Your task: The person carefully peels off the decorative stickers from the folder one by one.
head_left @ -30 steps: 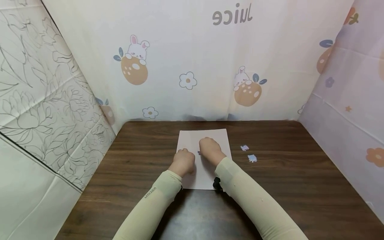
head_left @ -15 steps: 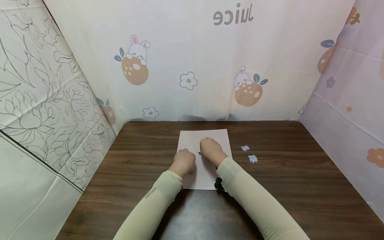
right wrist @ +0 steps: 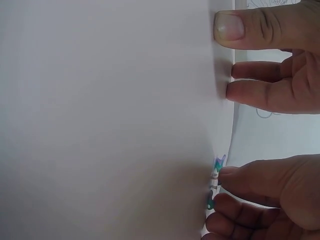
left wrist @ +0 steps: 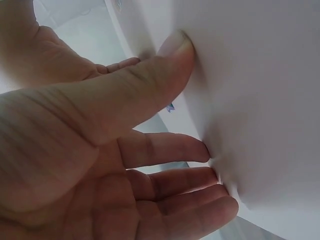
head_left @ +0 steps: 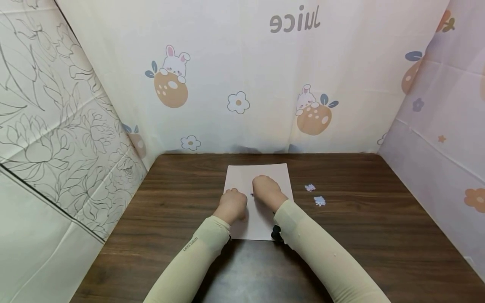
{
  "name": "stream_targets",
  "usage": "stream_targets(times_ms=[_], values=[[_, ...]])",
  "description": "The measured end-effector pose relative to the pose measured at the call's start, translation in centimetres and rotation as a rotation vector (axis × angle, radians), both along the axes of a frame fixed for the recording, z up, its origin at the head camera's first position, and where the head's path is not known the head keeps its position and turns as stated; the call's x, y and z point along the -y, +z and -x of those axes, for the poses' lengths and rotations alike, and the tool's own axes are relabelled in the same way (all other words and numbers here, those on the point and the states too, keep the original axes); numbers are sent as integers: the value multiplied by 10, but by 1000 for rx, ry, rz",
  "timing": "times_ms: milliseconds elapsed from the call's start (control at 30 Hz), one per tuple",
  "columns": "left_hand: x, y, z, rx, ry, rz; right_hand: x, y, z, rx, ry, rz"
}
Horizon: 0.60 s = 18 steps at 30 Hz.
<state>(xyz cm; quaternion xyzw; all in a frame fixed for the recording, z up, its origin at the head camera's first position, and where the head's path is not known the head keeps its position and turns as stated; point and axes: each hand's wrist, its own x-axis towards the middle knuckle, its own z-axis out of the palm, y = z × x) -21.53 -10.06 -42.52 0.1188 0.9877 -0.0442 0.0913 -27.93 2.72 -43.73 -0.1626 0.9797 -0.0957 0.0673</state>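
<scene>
Hands at a small piece on a white sheet, seen from the head and from both wrists. The right hand (head_left: 266,189) lies over the middle of the white sheet (head_left: 261,229); its fingers are curled, and the thumb tip meets the small piece (right wrist: 214,177), patterned in teal and violet, in what appears to be a pinch. Whether the piece lies fully flat beneath those fingertips cannot be told. The left hand (head_left: 232,205) is spread loosely at the left part of the sheet, thumb and fingers extended with their tips against the paper; it grasps nothing and probably serves to steady the sheet. On the dark wooden table (head_left: 174,193), to the right of the sheet, lie an upper loose piece (head_left: 310,187) and a lower loose piece (head_left: 320,201), near each other but apart, untouched by either hand.

Compared with the head views of the preceding second, change is slight. Both hands keep their places on the paper, the two loose pieces stay where they were, and only the sliver of the small piece showing beside the right hand grows narrower. The small shift of the whole scene suggests movement of the head camera. Taken together, these signs point to a fine adjustment or pressing of the piece, judged to be still unfinished, since the right hand has not released it.
</scene>
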Motion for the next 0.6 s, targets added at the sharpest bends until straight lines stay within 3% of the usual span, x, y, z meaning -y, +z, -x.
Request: stream_targets(times_ms=[600], values=[[-1, -2, -3, -14, -9, 13, -2, 0, -5, 5, 19, 13]])
